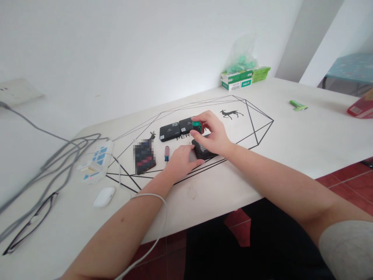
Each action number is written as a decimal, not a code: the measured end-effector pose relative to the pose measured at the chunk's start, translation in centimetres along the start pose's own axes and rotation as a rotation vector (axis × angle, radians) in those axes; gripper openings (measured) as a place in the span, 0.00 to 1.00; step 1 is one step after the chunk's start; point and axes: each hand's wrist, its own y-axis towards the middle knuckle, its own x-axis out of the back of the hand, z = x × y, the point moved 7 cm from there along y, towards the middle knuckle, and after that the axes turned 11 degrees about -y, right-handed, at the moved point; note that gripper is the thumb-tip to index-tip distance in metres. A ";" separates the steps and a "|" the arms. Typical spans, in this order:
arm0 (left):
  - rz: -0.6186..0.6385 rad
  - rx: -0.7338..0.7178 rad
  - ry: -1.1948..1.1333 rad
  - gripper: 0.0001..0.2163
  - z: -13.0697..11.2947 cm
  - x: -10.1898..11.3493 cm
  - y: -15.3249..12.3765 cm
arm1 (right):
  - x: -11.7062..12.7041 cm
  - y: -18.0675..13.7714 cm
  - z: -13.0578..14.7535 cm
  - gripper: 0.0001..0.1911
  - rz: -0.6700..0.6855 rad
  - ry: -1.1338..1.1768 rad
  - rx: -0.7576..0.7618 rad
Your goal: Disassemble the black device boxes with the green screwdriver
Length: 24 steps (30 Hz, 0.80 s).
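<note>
My right hand (214, 134) is closed, thumb and fingers pinching a small green and dark object (197, 126) whose kind I cannot make out. Below it lies a black rectangular device (201, 151) with a light label on top, partly hidden by that hand. Against its left end is my left hand (182, 161), thumb along the near side and fingers at the far corner, gripping it. Two flat black boxes (170, 132) with small stickers lie side by side just behind. A screwdriver (167, 153) with a translucent handle rests left of my left hand.
A blurred-out phone-like slab (145, 156), a white earbud case (104, 196), a power strip (96, 163) with cables and black glasses (30, 221) lie leftward. A white cable crosses my left forearm. Green boxes (236, 77) and a plastic bag (242, 56) stand by the wall.
</note>
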 end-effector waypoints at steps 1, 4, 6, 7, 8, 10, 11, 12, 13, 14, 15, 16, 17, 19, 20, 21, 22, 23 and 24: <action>0.001 -0.008 -0.010 0.28 0.0 0.0 0.0 | -0.1 0.0 0.0 0.11 0.006 0.003 0.006; -0.001 -0.009 -0.025 0.27 0.2 0.1 0.1 | -0.3 0.1 -0.2 0.14 0.024 0.035 0.007; -0.003 -0.003 -0.019 0.27 0.2 0.1 0.0 | -0.5 0.1 -0.4 0.15 0.028 0.074 -0.012; -0.006 0.001 -0.014 0.27 0.2 0.1 0.0 | -0.5 0.1 -0.5 0.15 0.028 0.089 -0.028; -0.009 0.003 -0.008 0.28 0.2 0.1 0.0 | -0.4 0.1 -0.6 0.15 0.024 0.098 -0.045; -0.009 0.001 0.002 0.28 0.1 0.1 -0.1 | -0.3 0.2 -0.7 0.12 0.022 0.099 -0.076; -0.009 -0.001 0.006 0.28 0.1 0.1 -0.1 | -0.2 0.2 -0.6 0.11 0.026 0.104 -0.087; -0.009 -0.001 0.011 0.29 0.1 0.1 -0.1 | -0.2 0.1 -0.6 0.11 0.033 0.117 -0.098; -0.009 -0.002 0.017 0.29 0.1 0.1 -0.1 | -0.2 0.1 -0.6 0.12 0.043 0.140 -0.111; -0.009 -0.002 0.022 0.29 0.1 0.0 -0.1 | -0.2 0.1 -0.7 0.12 0.057 0.170 -0.132; -0.010 -0.003 0.027 0.29 0.1 0.0 -0.1 | -0.4 0.0 -0.8 0.13 0.074 0.204 -0.156; -0.011 -0.005 0.030 0.29 0.1 0.0 -0.2 | -0.5 -0.1 -1.0 0.13 0.091 0.236 -0.182; -0.012 -0.006 0.032 0.29 0.0 0.0 -0.2 | -0.6 -0.1 -1.1 0.13 0.105 0.261 -0.204; -0.014 -0.005 0.031 0.29 0.0 0.1 -0.2 | -0.8 -0.2 -1.3 0.14 0.113 0.255 -0.214; -0.013 -0.004 0.027 0.29 -0.1 0.1 -0.2 | -0.8 -0.1 -1.2 0.13 0.106 0.222 -0.199; -0.009 -0.004 0.023 0.28 -0.2 0.2 -0.2 | -0.8 -0.1 -1.1 0.14 0.095 0.177 -0.176; -0.004 -0.003 0.018 0.28 -0.3 0.2 -0.2 | -0.8 -0.1 -1.0 0.15 0.083 0.131 -0.152; -0.002 -0.004 0.014 0.27 -0.3 0.3 -0.2 | -0.8 -0.1 -1.0 0.17 0.074 0.092 -0.132; -0.001 -0.005 0.011 0.27 -0.4 0.3 -0.2 | -0.8 -0.1 -1.0 0.18 0.069 0.066 -0.120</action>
